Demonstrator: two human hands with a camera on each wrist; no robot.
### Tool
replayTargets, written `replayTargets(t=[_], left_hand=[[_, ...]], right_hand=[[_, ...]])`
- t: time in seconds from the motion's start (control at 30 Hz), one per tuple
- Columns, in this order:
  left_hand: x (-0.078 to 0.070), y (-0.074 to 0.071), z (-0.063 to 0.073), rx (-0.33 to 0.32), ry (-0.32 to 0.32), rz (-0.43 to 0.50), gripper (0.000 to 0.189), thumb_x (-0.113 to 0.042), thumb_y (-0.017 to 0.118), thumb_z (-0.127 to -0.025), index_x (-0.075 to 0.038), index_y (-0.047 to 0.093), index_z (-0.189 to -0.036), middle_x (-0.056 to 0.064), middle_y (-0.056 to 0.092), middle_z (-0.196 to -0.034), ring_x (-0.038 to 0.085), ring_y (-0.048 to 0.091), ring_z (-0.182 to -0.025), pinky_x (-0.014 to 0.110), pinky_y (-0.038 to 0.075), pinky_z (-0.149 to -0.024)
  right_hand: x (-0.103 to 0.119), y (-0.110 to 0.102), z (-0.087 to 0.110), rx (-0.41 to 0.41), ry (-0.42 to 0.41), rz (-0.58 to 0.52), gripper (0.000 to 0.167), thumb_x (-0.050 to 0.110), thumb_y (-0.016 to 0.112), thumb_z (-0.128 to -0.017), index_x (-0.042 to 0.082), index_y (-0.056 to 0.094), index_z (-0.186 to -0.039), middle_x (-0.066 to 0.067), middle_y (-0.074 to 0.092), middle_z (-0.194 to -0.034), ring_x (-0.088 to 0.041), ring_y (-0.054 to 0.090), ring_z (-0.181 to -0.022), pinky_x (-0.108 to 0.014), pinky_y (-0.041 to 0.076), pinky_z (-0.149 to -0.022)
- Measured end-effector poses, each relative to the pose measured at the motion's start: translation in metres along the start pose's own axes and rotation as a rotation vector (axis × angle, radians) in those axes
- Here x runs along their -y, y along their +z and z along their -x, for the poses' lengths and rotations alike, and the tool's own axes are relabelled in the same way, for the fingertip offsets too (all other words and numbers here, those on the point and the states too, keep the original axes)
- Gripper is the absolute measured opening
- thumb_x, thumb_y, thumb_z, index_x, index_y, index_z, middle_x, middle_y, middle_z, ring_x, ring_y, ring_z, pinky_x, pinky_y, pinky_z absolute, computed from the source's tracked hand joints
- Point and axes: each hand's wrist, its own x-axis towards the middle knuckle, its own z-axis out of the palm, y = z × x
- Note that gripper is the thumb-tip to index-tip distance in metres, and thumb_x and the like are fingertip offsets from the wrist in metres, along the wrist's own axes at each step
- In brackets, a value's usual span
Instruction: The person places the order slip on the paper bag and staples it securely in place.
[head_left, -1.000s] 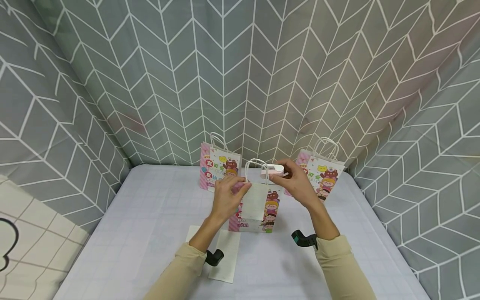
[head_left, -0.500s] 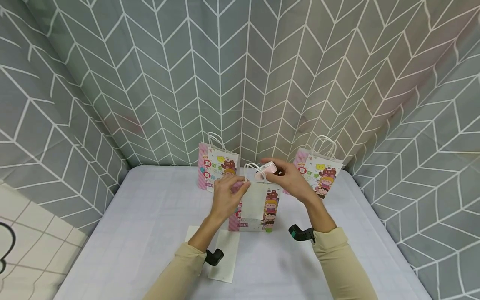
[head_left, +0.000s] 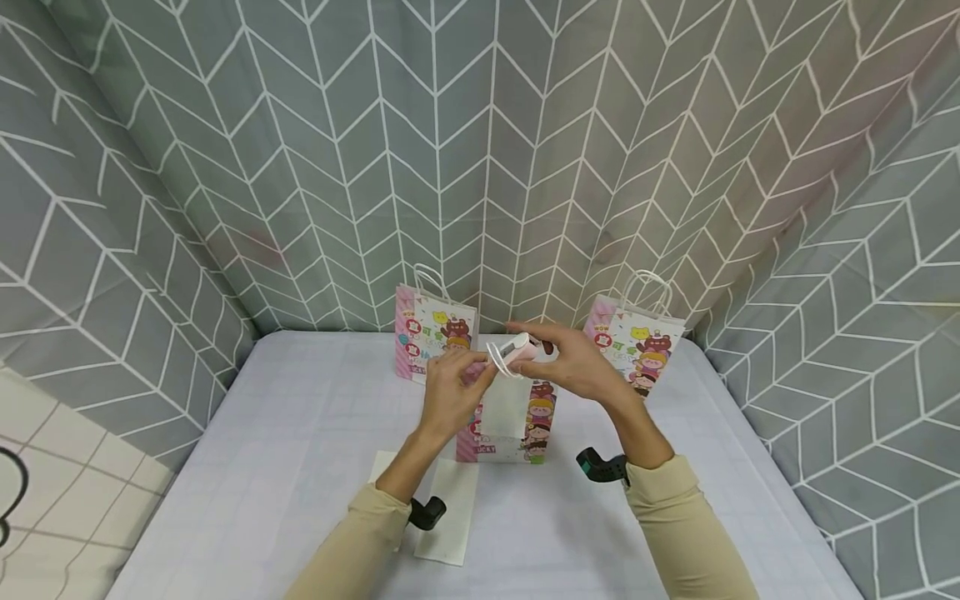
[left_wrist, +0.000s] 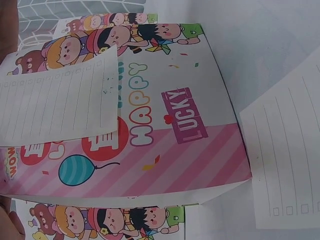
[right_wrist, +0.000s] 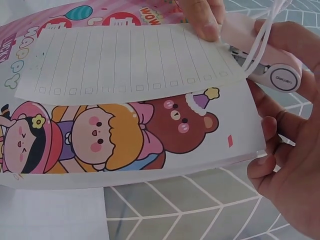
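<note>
1. The left hand (head_left: 450,390) pinches the top edge of a lined paper sheet (head_left: 504,407) against the front face of the middle gift bag (head_left: 517,433); the thumb and fingertips are closed on the paper at the bag's mouth.
2. The right hand (head_left: 573,367) grasps a small pink stapler (head_left: 519,347), fingers curled round its body. In the right wrist view the stapler (right_wrist: 270,65) sits at the sheet's upper corner, with the bag's white cord handle (right_wrist: 262,35) crossing over it.
3. The middle gift bag stands upright near the centre of the table (head_left: 285,450), somewhat towards the near edge. The lined sheet hangs down its front, covering the upper part of the printed cartoon figures; the word "LUCKY" (left_wrist: 184,115) shows below on the pink-striped side.
4. A second gift bag (head_left: 435,329) stands upright at the far edge, left of centre, and a third gift bag (head_left: 637,342) stands near the far right corner; both are apart from the hands.
5. Another lined sheet (head_left: 450,517) lies flat by the near edge, under the left forearm, just beside the middle bag's base.
6. A grey chevron-patterned cloth (head_left: 487,167) backs the table on three sides.
</note>
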Motion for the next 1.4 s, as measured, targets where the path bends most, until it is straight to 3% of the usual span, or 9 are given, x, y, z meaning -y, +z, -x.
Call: replayTargets(t=[0.27, 0.47, 0.7, 1.03, 1.23, 1.4], left_hand=[[0.001, 0.0, 0.001, -0.009, 0.01, -0.003, 0.015, -0.021, 0.08, -0.086, -0.013, 0.078, -0.098, 0.003, 0.076, -0.095, 0.023, 0.067, -0.095, 0.044, 0.034, -0.083], [0.0, -0.001, 0.001, -0.004, 0.002, -0.006, 0.016, -0.022, 0.081, -0.086, -0.012, 0.078, -0.098, 0.004, 0.076, -0.096, 0.023, 0.067, -0.097, 0.044, 0.033, -0.082], [0.001, -0.001, 0.0, -0.006, 0.012, -0.013, 0.017, -0.025, 0.081, -0.085, -0.013, 0.077, -0.097, 0.003, 0.076, -0.094, 0.022, 0.067, -0.095, 0.043, 0.034, -0.084], [0.001, 0.001, 0.0, -0.007, 0.003, 0.004, 0.016, -0.024, 0.082, -0.084, -0.014, 0.077, -0.096, 0.003, 0.075, -0.095, 0.023, 0.068, -0.097, 0.043, 0.033, -0.082], [0.0, 0.001, 0.0, -0.002, -0.003, -0.001, 0.016, -0.023, 0.082, -0.084, -0.013, 0.077, -0.096, 0.003, 0.076, -0.096, 0.024, 0.068, -0.098, 0.043, 0.034, -0.083], [0.0, 0.001, 0.0, -0.007, 0.001, 0.007, 0.016, -0.024, 0.082, -0.084, -0.013, 0.077, -0.095, 0.004, 0.076, -0.096, 0.026, 0.068, -0.1, 0.044, 0.034, -0.084]], right_hand=[[0.007, 0.002, -0.002, 0.025, -0.015, 0.077, 0.059, 0.035, 0.077, -0.09, 0.024, 0.057, -0.144, 0.0, 0.064, -0.128, -0.021, 0.049, -0.091, -0.039, 0.043, -0.074], [0.01, 0.003, -0.002, 0.033, -0.04, 0.118, 0.06, 0.036, 0.077, -0.09, 0.021, 0.056, -0.144, -0.003, 0.067, -0.121, -0.023, 0.051, -0.09, -0.039, 0.044, -0.074], [0.009, 0.005, -0.002, 0.043, -0.002, 0.154, 0.058, 0.034, 0.077, -0.09, 0.017, 0.059, -0.142, -0.003, 0.065, -0.125, -0.02, 0.053, -0.094, -0.039, 0.048, -0.076], [0.008, 0.013, -0.002, 0.005, 0.014, 0.107, 0.038, 0.033, 0.079, -0.088, 0.012, 0.069, -0.118, 0.0, 0.066, -0.105, -0.022, 0.053, -0.091, -0.037, 0.046, -0.074], [0.008, 0.014, 0.0, 0.005, 0.053, 0.103, 0.043, 0.032, 0.078, -0.089, 0.012, 0.064, -0.124, -0.003, 0.069, -0.115, -0.025, 0.065, -0.105, -0.041, 0.056, -0.08], [0.005, 0.015, -0.001, 0.009, 0.043, 0.093, 0.04, 0.029, 0.077, -0.089, 0.012, 0.064, -0.122, -0.001, 0.066, -0.099, -0.025, 0.061, -0.088, -0.035, 0.052, -0.065]])
